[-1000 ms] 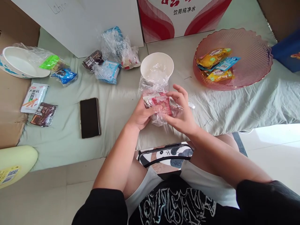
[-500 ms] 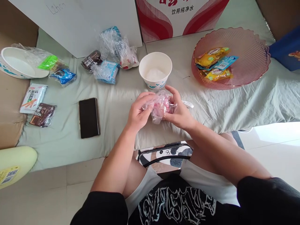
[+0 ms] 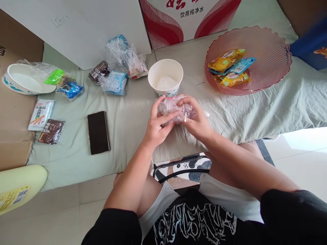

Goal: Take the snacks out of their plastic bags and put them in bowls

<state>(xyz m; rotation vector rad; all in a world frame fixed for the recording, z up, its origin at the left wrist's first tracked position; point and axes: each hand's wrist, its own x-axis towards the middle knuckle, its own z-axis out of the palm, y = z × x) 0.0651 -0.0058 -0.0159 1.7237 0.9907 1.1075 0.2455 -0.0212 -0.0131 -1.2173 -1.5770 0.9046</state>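
Between my two hands is a pinkish snack package in crinkled clear plastic wrap [image 3: 176,108]. My left hand [image 3: 157,126] grips it from the left, thumb and fingers on the film. My right hand [image 3: 198,119] closes round its right side. What lies inside the wrap is hard to make out. Just beyond my fingers stands a white paper bowl [image 3: 165,75] with a blue pattern and something whitish at its bottom. A small white object [image 3: 206,113] shows partly behind my right hand.
At right a pink ribbed glass bowl [image 3: 270,64] holds yellow and blue snack packets. Several wrapped snacks [image 3: 116,81] lie at back left. A phone [image 3: 98,132] rests left of my arm. Another paper bowl [image 3: 30,89] tilts at far left. Boxes [image 3: 189,27] stand behind.
The wrapped package has been turned and gathered, with its plastic now bunched between my hands. My left fingers have shifted to its near left side. The whole view has moved slightly.
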